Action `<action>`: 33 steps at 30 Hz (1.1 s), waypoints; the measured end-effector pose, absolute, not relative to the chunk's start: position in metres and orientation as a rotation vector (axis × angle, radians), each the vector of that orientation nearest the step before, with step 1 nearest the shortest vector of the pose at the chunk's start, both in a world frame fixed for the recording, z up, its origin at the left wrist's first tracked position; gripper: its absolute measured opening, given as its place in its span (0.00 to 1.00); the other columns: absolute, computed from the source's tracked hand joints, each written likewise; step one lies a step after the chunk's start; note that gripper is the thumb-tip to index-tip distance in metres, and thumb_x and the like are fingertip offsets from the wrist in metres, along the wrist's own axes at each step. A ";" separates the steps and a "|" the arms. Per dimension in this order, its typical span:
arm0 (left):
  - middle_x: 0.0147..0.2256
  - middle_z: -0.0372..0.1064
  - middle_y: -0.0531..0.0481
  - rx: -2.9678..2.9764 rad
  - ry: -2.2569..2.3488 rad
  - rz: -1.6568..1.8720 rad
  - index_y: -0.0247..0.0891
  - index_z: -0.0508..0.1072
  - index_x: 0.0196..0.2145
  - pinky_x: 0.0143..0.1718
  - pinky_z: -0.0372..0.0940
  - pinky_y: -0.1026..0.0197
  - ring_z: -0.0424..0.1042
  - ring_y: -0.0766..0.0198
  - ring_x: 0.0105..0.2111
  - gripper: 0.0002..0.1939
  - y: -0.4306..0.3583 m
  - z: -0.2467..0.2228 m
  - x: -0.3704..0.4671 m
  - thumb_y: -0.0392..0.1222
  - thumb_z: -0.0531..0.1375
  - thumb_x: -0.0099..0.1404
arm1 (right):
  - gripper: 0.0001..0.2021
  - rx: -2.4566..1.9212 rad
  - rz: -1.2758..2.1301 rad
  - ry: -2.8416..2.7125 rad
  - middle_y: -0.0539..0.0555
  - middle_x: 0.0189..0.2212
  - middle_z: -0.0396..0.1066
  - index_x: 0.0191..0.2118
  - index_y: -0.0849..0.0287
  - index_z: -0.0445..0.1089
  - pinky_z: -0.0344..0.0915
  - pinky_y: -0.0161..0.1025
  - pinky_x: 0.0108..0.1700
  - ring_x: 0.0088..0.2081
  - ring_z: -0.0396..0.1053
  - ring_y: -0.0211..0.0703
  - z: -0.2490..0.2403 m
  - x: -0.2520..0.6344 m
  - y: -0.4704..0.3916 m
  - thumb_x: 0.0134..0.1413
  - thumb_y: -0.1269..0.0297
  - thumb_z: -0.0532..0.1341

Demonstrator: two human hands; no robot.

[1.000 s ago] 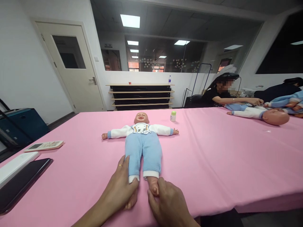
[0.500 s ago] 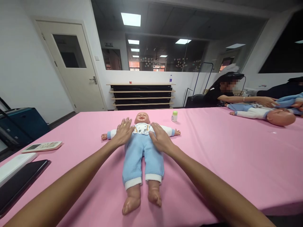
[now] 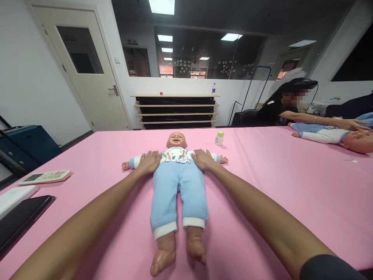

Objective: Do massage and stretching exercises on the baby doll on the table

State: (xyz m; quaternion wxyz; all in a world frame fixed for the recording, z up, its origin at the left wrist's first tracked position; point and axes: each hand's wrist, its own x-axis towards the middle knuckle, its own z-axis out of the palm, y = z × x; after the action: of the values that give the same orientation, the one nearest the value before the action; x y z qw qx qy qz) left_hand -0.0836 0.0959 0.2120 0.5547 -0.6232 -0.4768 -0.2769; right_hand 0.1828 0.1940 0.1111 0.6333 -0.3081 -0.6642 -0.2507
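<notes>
On the pink cloth [image 3: 262, 194], a baby doll [image 3: 178, 179] is laid on its back.
One white sleeve is covered by the left hand [image 3: 149, 161] and the other by the right hand [image 3: 203, 159], each laid flat with its fingers pointed away; the hands are held apart, with the doll's chest between them; a small bottle [image 3: 219, 139] with a green cap is set near the doll's head.

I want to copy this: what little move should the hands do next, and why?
Maybe slide the left hand and right hand gently outward along the sleeves of the doll, because they lie beside its elephant picture and the sleeves stretch out sideways.
</notes>
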 end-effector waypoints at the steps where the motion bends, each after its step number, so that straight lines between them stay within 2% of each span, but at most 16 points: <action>1: 0.64 0.50 0.37 -1.451 -1.121 -0.652 0.32 0.56 0.63 0.63 0.36 0.40 0.44 0.48 0.66 0.37 0.094 0.211 -0.088 0.58 0.31 0.70 | 0.33 -0.727 -0.591 -1.503 0.68 0.60 0.58 0.60 0.67 0.57 0.31 0.55 0.65 0.64 0.49 0.51 0.108 0.187 0.197 0.65 0.47 0.35; 4: 0.64 0.50 0.35 -1.393 -1.109 -0.645 0.30 0.57 0.62 0.63 0.33 0.40 0.43 0.47 0.66 0.37 0.089 0.206 -0.099 0.58 0.32 0.70 | 0.31 -0.780 -0.636 -1.459 0.68 0.57 0.61 0.54 0.67 0.62 0.30 0.55 0.65 0.62 0.51 0.52 0.099 0.196 0.201 0.65 0.48 0.37; 8: 0.63 0.52 0.35 -1.294 -1.113 -0.632 0.31 0.59 0.61 0.63 0.32 0.38 0.43 0.47 0.65 0.35 0.081 0.203 -0.111 0.56 0.33 0.70 | 0.29 -0.829 -0.644 -1.423 0.69 0.53 0.64 0.50 0.67 0.65 0.37 0.59 0.62 0.59 0.54 0.55 0.089 0.209 0.207 0.65 0.49 0.39; 12: 0.63 0.51 0.32 -1.195 -1.193 -0.649 0.30 0.62 0.59 0.60 0.35 0.32 0.42 0.42 0.66 0.35 0.067 0.205 -0.117 0.57 0.36 0.70 | 0.29 -0.869 -0.620 -1.392 0.70 0.56 0.61 0.53 0.68 0.64 0.40 0.62 0.61 0.61 0.51 0.58 0.083 0.221 0.208 0.64 0.47 0.42; 14: 0.65 0.46 0.31 -1.170 -1.189 -0.744 0.29 0.58 0.61 0.60 0.35 0.31 0.39 0.41 0.66 0.35 0.059 0.199 -0.108 0.58 0.38 0.69 | 0.31 -0.847 -0.592 -1.352 0.70 0.60 0.56 0.58 0.68 0.60 0.39 0.62 0.62 0.64 0.47 0.58 0.077 0.218 0.196 0.64 0.47 0.41; 17: 0.68 0.33 0.39 -1.334 -1.018 -0.849 0.34 0.45 0.68 0.65 0.36 0.39 0.33 0.50 0.68 0.35 0.045 0.169 -0.081 0.57 0.36 0.71 | 0.33 -0.620 -0.581 -1.359 0.63 0.67 0.43 0.66 0.62 0.48 0.36 0.59 0.66 0.69 0.37 0.53 0.058 0.197 0.160 0.65 0.45 0.38; 19: 0.69 0.29 0.48 -1.582 -0.866 -0.721 0.41 0.39 0.69 0.67 0.36 0.46 0.30 0.57 0.69 0.33 0.037 0.135 -0.065 0.56 0.34 0.71 | 0.32 -0.399 -0.645 -1.519 0.58 0.69 0.37 0.69 0.57 0.42 0.35 0.54 0.68 0.70 0.34 0.48 0.038 0.177 0.133 0.66 0.46 0.38; 21: 0.69 0.30 0.51 -1.766 -0.791 -0.517 0.45 0.39 0.69 0.68 0.33 0.48 0.30 0.61 0.69 0.31 0.031 0.099 -0.056 0.55 0.35 0.72 | 0.31 -0.270 -0.692 -1.689 0.56 0.69 0.37 0.69 0.56 0.41 0.34 0.54 0.69 0.70 0.33 0.48 0.014 0.159 0.111 0.66 0.48 0.39; 25: 0.68 0.31 0.50 -1.846 -0.822 -0.292 0.46 0.41 0.68 0.67 0.32 0.46 0.31 0.59 0.69 0.31 0.019 0.044 -0.062 0.55 0.40 0.71 | 0.30 -0.264 -0.679 -1.874 0.59 0.69 0.36 0.69 0.58 0.43 0.36 0.58 0.68 0.70 0.33 0.52 -0.027 0.142 0.097 0.66 0.50 0.42; 29: 0.68 0.30 0.51 -1.812 -0.803 -0.236 0.46 0.41 0.68 0.67 0.32 0.44 0.30 0.57 0.69 0.32 0.009 0.020 -0.071 0.55 0.43 0.71 | 0.30 -0.321 -0.705 -1.881 0.58 0.69 0.32 0.68 0.58 0.43 0.33 0.60 0.68 0.70 0.29 0.53 -0.052 0.142 0.097 0.66 0.50 0.43; 33: 0.68 0.32 0.51 -1.805 -0.793 -0.226 0.46 0.42 0.68 0.67 0.33 0.43 0.30 0.55 0.69 0.32 0.010 0.002 -0.073 0.54 0.46 0.71 | 0.30 -0.312 -0.737 -1.902 0.59 0.69 0.33 0.68 0.59 0.43 0.33 0.61 0.68 0.70 0.28 0.53 -0.071 0.138 0.093 0.66 0.52 0.43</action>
State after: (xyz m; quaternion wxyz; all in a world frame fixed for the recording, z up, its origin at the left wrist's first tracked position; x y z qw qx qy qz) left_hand -0.0731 0.0098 0.0019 0.5468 -0.7615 -0.3348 -0.0954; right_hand 0.1383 0.0935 -0.0705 0.5136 -0.1297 -0.7909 -0.3065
